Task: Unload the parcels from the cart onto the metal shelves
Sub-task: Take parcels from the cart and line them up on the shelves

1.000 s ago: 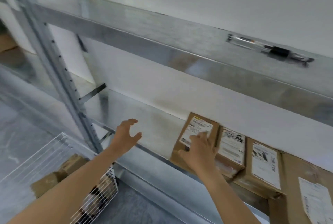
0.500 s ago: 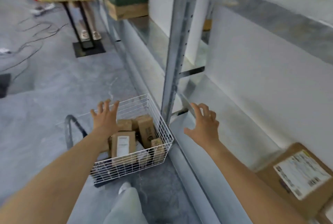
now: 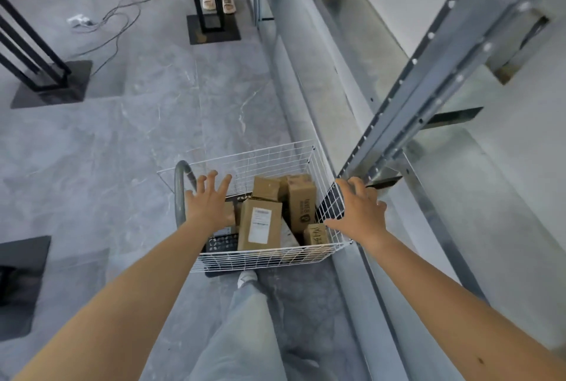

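Note:
A white wire-basket cart (image 3: 245, 161) stands on the floor below me, against the metal shelves (image 3: 477, 196). Several brown cardboard parcels lie in it; the nearest, a flat parcel with a white label (image 3: 259, 224), leans upright in the middle, and a taller brown box (image 3: 301, 206) stands behind it. My left hand (image 3: 208, 203) hovers open over the basket's left side, fingers spread, beside the labelled parcel. My right hand (image 3: 360, 212) hovers open over the basket's right rim, holding nothing.
A grey cart handle (image 3: 180, 187) rises at the basket's left. A perforated shelf upright (image 3: 428, 83) slants across the right. Black stand bases (image 3: 52, 83) and loose cables (image 3: 122, 3) lie on the grey floor. Another person's feet (image 3: 217, 2) stand far back. My leg (image 3: 239, 319) is below.
My view has swung from the shelf with its parcels down to the cart. Both hands left the shelf and dropped to the basket, staying empty.

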Tool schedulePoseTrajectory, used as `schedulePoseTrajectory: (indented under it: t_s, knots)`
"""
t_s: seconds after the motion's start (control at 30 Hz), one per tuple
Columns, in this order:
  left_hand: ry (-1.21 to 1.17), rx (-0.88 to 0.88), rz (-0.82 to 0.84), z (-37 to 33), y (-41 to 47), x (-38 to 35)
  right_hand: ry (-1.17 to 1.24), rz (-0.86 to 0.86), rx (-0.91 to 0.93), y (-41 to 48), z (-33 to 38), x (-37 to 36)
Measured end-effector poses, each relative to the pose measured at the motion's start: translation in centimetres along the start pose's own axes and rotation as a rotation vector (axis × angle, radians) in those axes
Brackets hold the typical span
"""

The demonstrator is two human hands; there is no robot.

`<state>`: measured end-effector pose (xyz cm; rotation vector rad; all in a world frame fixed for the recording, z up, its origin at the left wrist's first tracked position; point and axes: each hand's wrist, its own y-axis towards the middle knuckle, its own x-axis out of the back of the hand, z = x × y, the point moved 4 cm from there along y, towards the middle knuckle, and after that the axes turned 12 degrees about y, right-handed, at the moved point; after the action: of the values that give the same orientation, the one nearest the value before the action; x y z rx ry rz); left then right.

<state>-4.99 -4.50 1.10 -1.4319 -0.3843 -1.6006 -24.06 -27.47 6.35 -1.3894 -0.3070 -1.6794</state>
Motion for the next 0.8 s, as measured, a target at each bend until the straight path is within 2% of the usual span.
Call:
schedulePoseTrajectory:
  t_s: [0.27,0.4,0.5,0.8]
  knots:
    - [-0.047,-0.085,0.110,1.2,7.3,-4.4,0.033,0.150,-0.076,9.3,3.0,-5.0]
    - [-0.008,-0.151,0.143,1.5,10.1,-7.4,0.246,0.157,-0.215,13.3,3.2,-7.8]
    - [-0.003,-0.188,0.194,1.4,11.1,-9.8,0.306,0.224,-0.263,14.9,3.0,-11.0]
    - [-0.163,-0.090,0.377,-0.2,12.5,-16.6,0.301,0.406,-0.353,20.0,-0.2,-18.6]
